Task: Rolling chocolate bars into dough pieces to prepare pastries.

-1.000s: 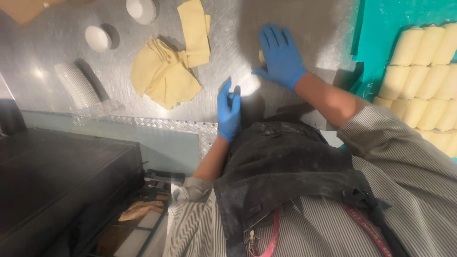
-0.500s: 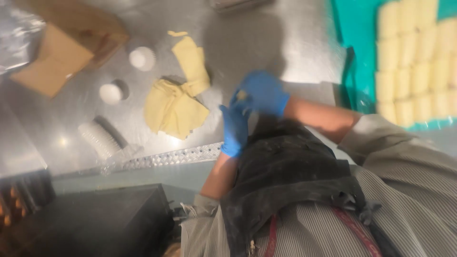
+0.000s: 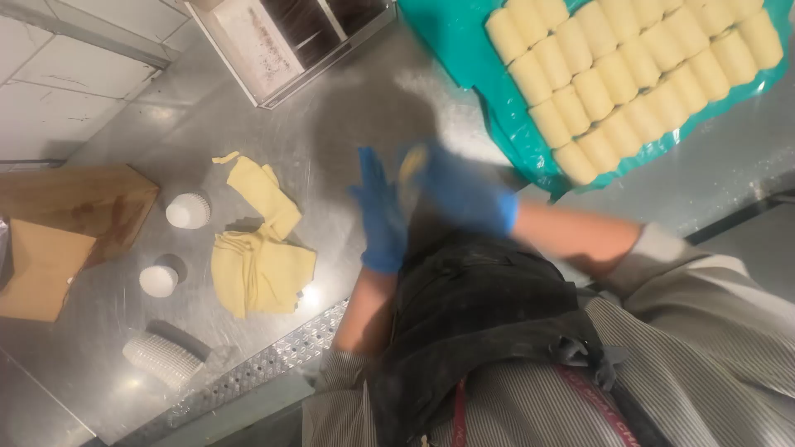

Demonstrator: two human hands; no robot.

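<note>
Blue gloves meet at the middle of the steel counter [image 3: 348, 124], just above the person's dark apron [image 3: 480, 323]. The left hand [image 3: 379, 211] stands on edge, fingers straight and spread flat, palm turned toward its partner. The right hand [image 3: 464, 190] is blurred, curved over and pressed in close from the other side. Between the two palms sits a small piece of yellow dough [image 3: 411, 165], only a sliver of it peeking out at the top; both hands touch it, flat against it rather than gripping. Whether the right fingers curl round it cannot be told through the blur.

Off to the person's left, a loose heap of thin yellow dough sheets [image 3: 258, 269] lies on the counter, with a longer folded strip [image 3: 263, 192] just beyond it, well apart from the hands. Two small white paper cups [image 3: 187, 210] sit beside those sheets, one nearer the camera than the other, and a stack of fluted white cups [image 3: 162, 358] lies on its side near the counter's ridged edge. A wooden board [image 3: 83, 199] rests at the far left.

To the right, a teal sheet [image 3: 464, 50] carries neat rows of pale dough rolls [image 3: 629, 74], packed touching one another. The right forearm runs just below that sheet's corner.
</note>
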